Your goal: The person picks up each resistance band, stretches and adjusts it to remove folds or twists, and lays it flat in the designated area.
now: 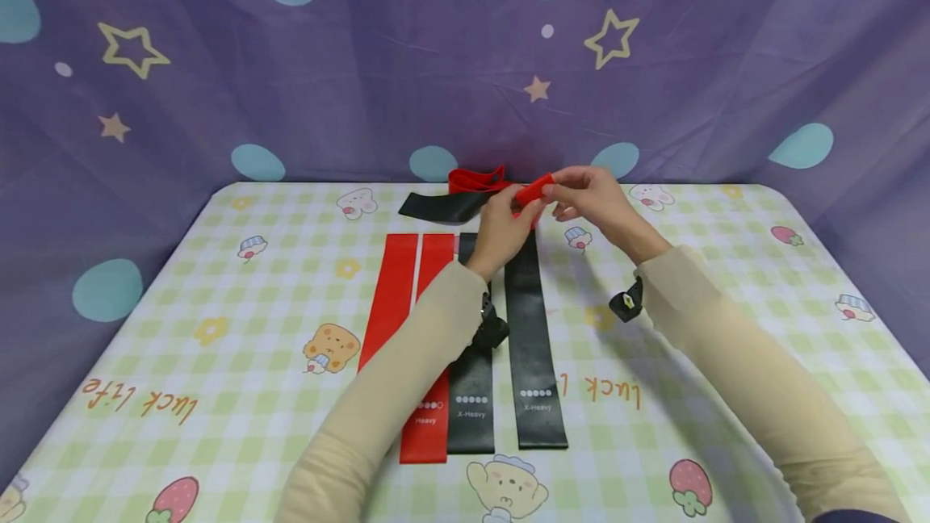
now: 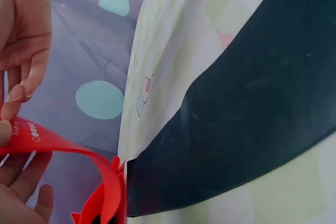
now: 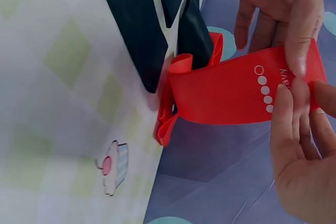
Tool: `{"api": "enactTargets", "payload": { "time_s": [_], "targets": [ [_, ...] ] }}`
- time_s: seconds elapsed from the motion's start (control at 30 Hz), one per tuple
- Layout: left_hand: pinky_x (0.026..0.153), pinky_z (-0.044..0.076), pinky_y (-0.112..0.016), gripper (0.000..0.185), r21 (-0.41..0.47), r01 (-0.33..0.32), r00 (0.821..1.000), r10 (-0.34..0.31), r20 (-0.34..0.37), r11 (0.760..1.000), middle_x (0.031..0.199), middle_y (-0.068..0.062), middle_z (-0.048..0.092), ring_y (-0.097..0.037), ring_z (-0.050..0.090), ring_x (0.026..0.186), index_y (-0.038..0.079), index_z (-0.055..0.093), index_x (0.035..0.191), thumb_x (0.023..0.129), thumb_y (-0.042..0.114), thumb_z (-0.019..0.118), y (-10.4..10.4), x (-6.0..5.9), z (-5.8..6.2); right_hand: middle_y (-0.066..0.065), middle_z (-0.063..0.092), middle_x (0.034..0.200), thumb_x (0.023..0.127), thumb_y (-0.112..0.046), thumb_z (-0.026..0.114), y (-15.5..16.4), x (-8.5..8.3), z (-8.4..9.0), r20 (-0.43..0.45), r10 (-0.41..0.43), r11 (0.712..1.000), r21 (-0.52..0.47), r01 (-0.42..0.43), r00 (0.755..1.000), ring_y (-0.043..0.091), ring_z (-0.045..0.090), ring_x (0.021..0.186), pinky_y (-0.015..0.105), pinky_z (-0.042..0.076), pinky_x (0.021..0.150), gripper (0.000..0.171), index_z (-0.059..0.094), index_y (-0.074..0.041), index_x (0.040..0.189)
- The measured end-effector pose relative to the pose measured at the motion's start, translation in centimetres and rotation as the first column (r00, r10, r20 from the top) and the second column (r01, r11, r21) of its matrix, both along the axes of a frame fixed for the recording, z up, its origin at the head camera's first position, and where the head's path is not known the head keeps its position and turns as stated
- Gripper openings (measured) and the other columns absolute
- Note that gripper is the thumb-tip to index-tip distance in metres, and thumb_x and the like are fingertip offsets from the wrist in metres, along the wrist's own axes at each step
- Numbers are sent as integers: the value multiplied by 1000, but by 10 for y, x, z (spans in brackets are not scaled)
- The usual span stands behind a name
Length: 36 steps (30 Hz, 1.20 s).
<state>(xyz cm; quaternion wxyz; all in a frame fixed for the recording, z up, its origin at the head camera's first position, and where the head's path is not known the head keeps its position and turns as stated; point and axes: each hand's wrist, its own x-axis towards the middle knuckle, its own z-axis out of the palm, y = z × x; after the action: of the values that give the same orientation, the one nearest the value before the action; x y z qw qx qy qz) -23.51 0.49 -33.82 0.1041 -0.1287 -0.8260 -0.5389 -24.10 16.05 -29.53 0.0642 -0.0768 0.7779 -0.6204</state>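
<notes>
Both hands are raised at the far side of the table around the end of a red resistance band [image 3: 220, 93] with a row of printed dots. My left hand [image 1: 501, 228] pinches it between thumb and fingers. My right hand [image 1: 596, 204] pinches its tip, thumb and fingertips close to the left thumb. From the hands, the band drops to a folded red bundle [image 1: 475, 181] at the table's back edge. A loose black band [image 1: 439, 208] sticks out to the left from that bundle.
Below the hands lie flat bands side by side: a red band [image 1: 392, 289], a second red band marked Heavy [image 1: 425, 442], a black band marked X-Heavy [image 1: 472, 426] and another black band [image 1: 534, 329]. A purple curtain [image 1: 465, 63] hangs behind the checked tablecloth [image 1: 254, 329].
</notes>
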Motion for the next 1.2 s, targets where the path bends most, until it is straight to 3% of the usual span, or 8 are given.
{"api": "enactTargets", "payload": {
  "time_s": [0.17, 0.33, 0.67, 0.77, 0.93, 1.07, 1.2],
  "targets": [
    [66, 52, -24, 18, 4, 14, 1000, -14, -13, 1000, 96, -15, 70, -22, 64, 79, 0, 63, 103, 94, 15, 59, -3, 2, 4, -13, 64, 76, 89, -9, 65, -5, 1, 7, -127, -24, 993, 114, 39, 992, 3, 57, 64, 18, 51, 59, 25, 64, 9, 106],
    [65, 53, -24, 17, 15, 3, 1000, -3, 1, 1000, 96, -15, 71, -22, 64, 79, 1, 64, 103, 94, 14, 58, -7, 3, 7, 0, 68, 85, 86, -6, 67, -8, 1, 10, -263, 26, 979, 203, 29, 965, 8, 60, 75, 19, 50, 67, 19, 66, 7, 100],
    [63, 43, -23, 15, -143, 20, 999, -24, -27, 990, 84, -13, 64, -22, 57, 74, 2, 63, 101, 94, 14, 57, -10, 7, 14, 7, 69, 86, 81, -6, 72, -12, -2, 9, -365, 113, 955, 295, 0, 924, 7, 60, 68, 20, 47, 59, 15, 70, 0, 94],
    [64, 45, -25, 13, -133, 1, 1000, -3, -13, 991, 84, -12, 64, -22, 57, 74, 2, 62, 98, 94, 13, 57, -10, 10, 13, 11, 67, 82, 82, -4, 69, -13, -2, 9, -360, 110, 949, 315, 9, 927, 9, 59, 64, 20, 47, 58, 12, 68, 3, 92],
    [77, 49, -31, 19, -112, -72, 997, 74, 8, 991, 100, -12, 62, -23, 58, 89, 4, 61, 107, 92, 17, 60, -10, 14, 9, 8, 63, 77, 85, -5, 64, -15, -2, 6, -277, 17, 956, 286, 65, 961, 17, 58, 61, 19, 49, 54, 11, 65, 3, 92],
    [84, 49, -36, 25, -90, -142, 989, 146, 30, 986, 109, -13, 57, -24, 55, 97, 3, 57, 111, 92, 17, 61, -10, 17, 6, 2, 60, 75, 86, -4, 62, -16, -2, 1, -169, -56, 980, 179, 87, 984, 14, 60, 64, 21, 54, 55, 12, 61, 3, 94],
    [82, 48, -36, 23, -70, -178, 981, 182, 60, 982, 106, -13, 56, -24, 54, 95, 3, 54, 108, 91, 17, 61, -11, 21, 4, 0, 58, 77, 88, -4, 58, -16, 0, -3, -89, -85, 994, 64, 91, 992, 8, 60, 67, 23, 56, 59, 13, 56, 6, 98]
  ]
}}
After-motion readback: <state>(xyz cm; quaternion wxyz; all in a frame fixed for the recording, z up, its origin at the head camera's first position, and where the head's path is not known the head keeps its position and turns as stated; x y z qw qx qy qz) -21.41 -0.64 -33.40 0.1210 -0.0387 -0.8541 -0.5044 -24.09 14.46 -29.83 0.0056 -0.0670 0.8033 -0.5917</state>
